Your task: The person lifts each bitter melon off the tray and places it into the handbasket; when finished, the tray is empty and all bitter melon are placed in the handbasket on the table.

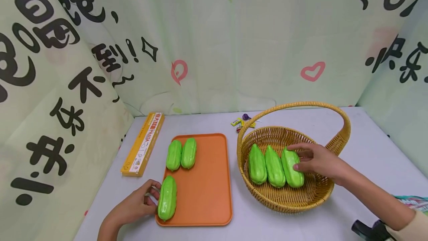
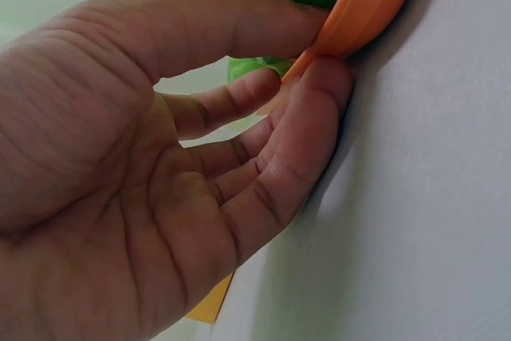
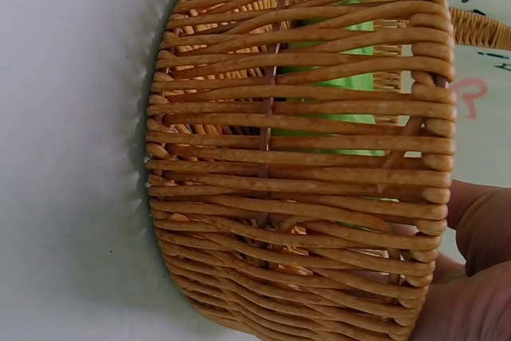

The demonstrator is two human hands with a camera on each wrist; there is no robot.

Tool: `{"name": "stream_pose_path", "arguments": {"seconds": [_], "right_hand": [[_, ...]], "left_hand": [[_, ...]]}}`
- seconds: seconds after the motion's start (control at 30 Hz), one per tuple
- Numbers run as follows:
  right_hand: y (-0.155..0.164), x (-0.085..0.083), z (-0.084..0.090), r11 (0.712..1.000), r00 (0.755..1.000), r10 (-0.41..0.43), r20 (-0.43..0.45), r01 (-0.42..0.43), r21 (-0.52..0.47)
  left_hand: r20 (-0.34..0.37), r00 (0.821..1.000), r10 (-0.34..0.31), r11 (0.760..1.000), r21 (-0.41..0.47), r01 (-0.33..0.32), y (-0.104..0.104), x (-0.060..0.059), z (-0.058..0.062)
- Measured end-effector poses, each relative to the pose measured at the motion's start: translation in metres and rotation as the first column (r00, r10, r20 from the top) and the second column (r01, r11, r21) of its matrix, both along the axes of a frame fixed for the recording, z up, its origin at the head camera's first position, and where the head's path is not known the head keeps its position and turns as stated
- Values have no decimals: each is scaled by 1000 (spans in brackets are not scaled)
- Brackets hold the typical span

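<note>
- Hands, head view: left hand [image 1: 135, 205] is laid against the near-left green gourd [image 1: 167, 198], fingers curled about its side at the rim of the orange tray [image 1: 207, 181]; right hand [image 1: 315, 159] is set on the rightmost basket gourd [image 1: 292, 168], thumb and fingers closing round it inside the wicker basket [image 1: 287, 196].
- Also listed, head view: two more gourds [image 1: 182, 154] at the tray's far end, two more [image 1: 265, 164] in the basket, a yellow box [image 1: 144, 143] left of the tray, sweet wrappers [image 1: 242, 122] behind.
- Left wrist view: fingertips [image 2: 323, 85] are seen touching the tray edge [image 2: 375, 1]; the gourd may be nudged off the rim, or the tray tipped.
- Right wrist view: only the basket wall [image 3: 295, 165] and a palm edge [image 3: 471, 293] are shown; the grasp cannot be confirmed here. A glossy gourd could be let slip, or the basket dragged.
</note>
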State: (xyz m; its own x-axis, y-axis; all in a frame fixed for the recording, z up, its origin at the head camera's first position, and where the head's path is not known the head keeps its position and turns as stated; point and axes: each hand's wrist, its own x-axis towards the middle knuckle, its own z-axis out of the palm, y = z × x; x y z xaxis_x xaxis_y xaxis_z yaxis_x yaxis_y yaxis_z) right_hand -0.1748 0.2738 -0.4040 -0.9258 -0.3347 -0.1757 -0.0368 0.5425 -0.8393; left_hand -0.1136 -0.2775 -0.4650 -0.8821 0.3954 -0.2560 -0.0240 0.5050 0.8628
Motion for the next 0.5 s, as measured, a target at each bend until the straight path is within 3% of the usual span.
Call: {"name": "stream_pose_path", "arguments": {"seconds": [0.5], "right_hand": [[-2,-9,-10,998,996,-17,83,21,-54]], "left_hand": [[19,1000,14,1000,14,-14,1,1,1]]}}
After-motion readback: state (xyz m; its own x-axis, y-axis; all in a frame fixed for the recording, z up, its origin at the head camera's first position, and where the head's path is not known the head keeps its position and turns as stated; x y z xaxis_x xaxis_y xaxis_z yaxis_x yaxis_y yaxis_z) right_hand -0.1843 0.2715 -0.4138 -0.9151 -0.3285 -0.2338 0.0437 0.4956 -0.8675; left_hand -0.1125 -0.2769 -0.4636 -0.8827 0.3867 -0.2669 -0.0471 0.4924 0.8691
